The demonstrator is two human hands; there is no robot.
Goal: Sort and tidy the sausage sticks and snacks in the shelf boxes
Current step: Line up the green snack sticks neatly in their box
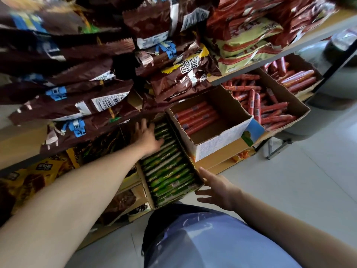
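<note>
Under the overhanging brown snack bags [81, 105], my left hand [146, 137] lies flat on the green sausage sticks [168, 171] at the far end of their cardboard box [145, 182], fingers loosely spread. My right hand [216, 188] is splayed wide at the box's near right corner (touching or not, I cannot tell). Just beside stands a half-filled box [222, 140] of red sausage sticks [197, 118].

floor [309, 190]: pale tiles | metal foot [278, 147]: on floor, right | dark bin [340, 53], perhaps: blurred, far right
</note>
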